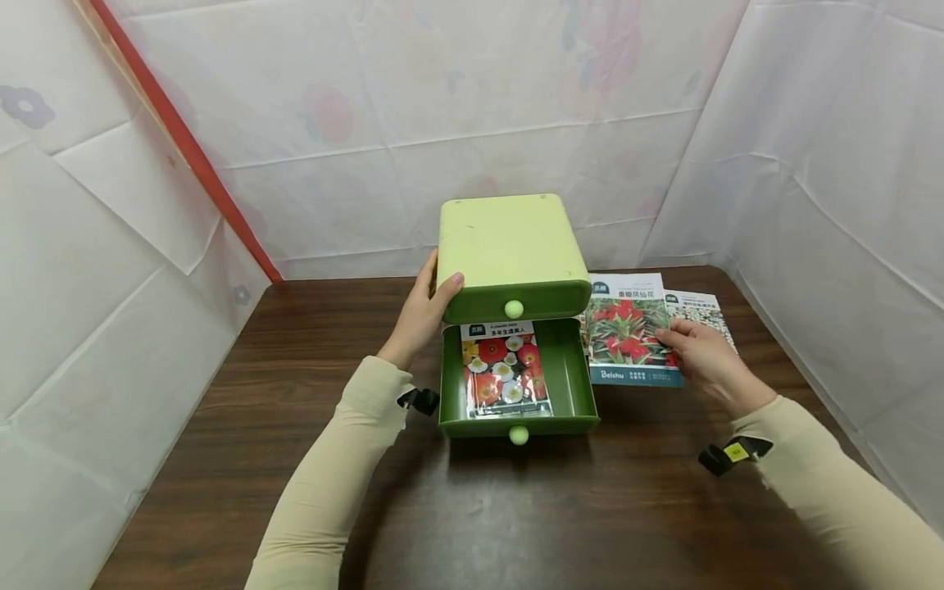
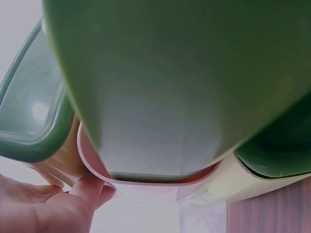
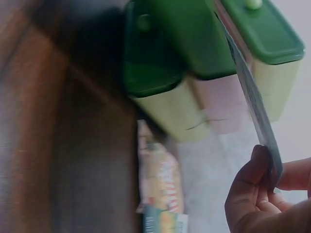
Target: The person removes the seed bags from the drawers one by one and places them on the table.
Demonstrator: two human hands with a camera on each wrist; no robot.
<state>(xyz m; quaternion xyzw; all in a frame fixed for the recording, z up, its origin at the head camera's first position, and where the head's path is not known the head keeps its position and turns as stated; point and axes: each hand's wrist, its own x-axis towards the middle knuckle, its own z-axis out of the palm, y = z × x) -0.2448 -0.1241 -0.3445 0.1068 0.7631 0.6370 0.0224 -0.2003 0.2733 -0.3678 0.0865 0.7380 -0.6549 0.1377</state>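
Note:
A light-green drawer cabinet [image 1: 509, 242] stands on the table with one green drawer [image 1: 519, 428] pulled out below its top drawer. In that drawer lies a seed packet [image 1: 505, 369] picturing red, orange and white flowers. My left hand [image 1: 419, 319] rests against the cabinet's left side, thumb at the top front corner, fingers along the side. To the right of the cabinet, my right hand [image 1: 704, 360] pinches a red-flower seed packet [image 1: 627, 328] by its right edge. This packet [image 3: 252, 97] appears nearly edge-on in the right wrist view, between thumb and fingers.
A white-flower seed packet [image 1: 696, 307] lies behind the right hand. Other packets [image 3: 163, 179] lie beside the cabinet in the right wrist view. Round white knobs [image 1: 514, 309] stick out from the drawer fronts. White sheeting [image 1: 332, 164] hangs behind and on both sides of the dark wooden table [image 1: 295, 393].

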